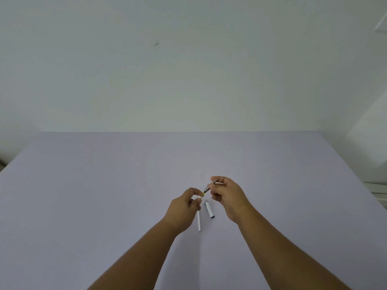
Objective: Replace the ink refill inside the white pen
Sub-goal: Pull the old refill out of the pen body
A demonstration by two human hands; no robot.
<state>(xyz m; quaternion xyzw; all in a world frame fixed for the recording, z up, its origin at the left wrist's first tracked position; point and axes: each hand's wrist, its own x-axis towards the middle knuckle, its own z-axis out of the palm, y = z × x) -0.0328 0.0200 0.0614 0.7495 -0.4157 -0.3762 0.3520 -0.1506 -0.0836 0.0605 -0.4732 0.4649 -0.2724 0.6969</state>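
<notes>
My left hand (185, 207) pinches the upper end of a thin white ink refill (199, 221), which slants down towards me; a small yellow tip (202, 194) shows at my fingertips. My right hand (228, 195) grips the metal front section of the pen (210, 185), its dark end pointing at the yellow tip and almost touching it. Between my hands the white pen cap (209, 208), with a clip and a dark open end, lies on the table (104, 195). My fingers hide the rest of the pen section.
The lilac table runs back to a plain pale wall (188, 70). White furniture (370, 147) stands beyond the table's right edge.
</notes>
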